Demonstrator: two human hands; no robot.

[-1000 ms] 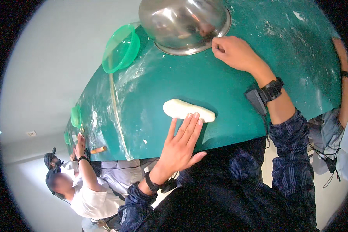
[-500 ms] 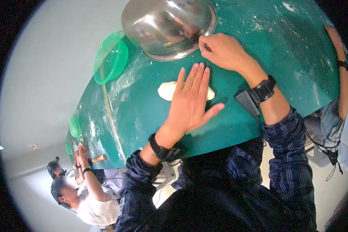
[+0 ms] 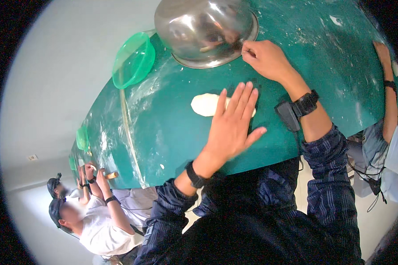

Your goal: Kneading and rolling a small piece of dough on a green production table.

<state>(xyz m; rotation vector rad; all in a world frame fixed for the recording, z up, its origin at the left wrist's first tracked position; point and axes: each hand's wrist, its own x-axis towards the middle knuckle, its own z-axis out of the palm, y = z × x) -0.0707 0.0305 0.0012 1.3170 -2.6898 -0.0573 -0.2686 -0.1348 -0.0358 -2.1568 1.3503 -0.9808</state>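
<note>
A pale, flattened oval of dough (image 3: pixel 204 105) lies on the green table. My left hand (image 3: pixel 234 110) rests flat over the dough's right part, fingers stretched out and thumb apart. Much of the dough's right side is hidden under it. Farther right, my right hand (image 3: pixel 267 59) is curled into a loose fist beside the rim of an upturned steel bowl (image 3: pixel 194 26). I see nothing inside the fist; whether its knuckles touch the rim I cannot tell.
A green plastic basket (image 3: pixel 135 62) stands left of the bowl, by a strip (image 3: pixel 128 132) crossing the table (image 3: pixel 163 145). Flour is scattered about. Co-workers (image 3: pixel 97 225) sit at the left, near a rolling pin (image 3: pixel 112 175); another person's arm (image 3: pixel 387 75) reaches in at the right.
My left hand has shifted toward the dough's right end, so more of its left part shows. My right hand stays curled by the bowl. The whole view has shifted slightly.
</note>
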